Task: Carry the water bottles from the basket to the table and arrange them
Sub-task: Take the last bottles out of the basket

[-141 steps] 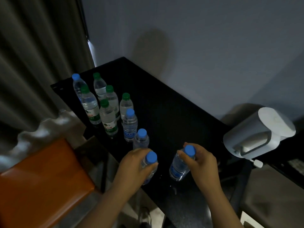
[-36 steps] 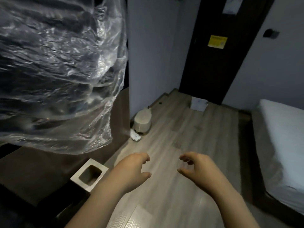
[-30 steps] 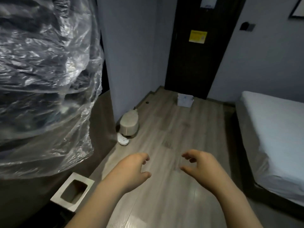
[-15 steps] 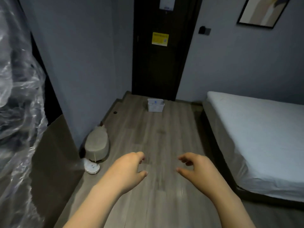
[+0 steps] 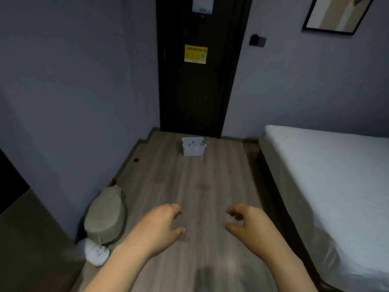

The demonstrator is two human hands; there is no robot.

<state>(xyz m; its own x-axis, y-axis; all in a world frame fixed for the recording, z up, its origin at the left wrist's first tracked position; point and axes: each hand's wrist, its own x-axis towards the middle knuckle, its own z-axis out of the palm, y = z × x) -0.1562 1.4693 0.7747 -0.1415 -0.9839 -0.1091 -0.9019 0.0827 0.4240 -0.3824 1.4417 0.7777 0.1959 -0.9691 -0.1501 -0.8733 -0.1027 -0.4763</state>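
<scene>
The view had swung from the tabletop to face the basket (image 5: 193, 146), far ahead on the floor, centred between the empty, loosely curled left hand (image 5: 163, 226) and right hand (image 5: 248, 225).

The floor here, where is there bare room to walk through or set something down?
The wooden floor is bare in a wide strip from the empty left hand and right hand up to the white basket by the dark door. The bed borders its right. Its left edge is crowded: a round beige pouf and a white object.
</scene>
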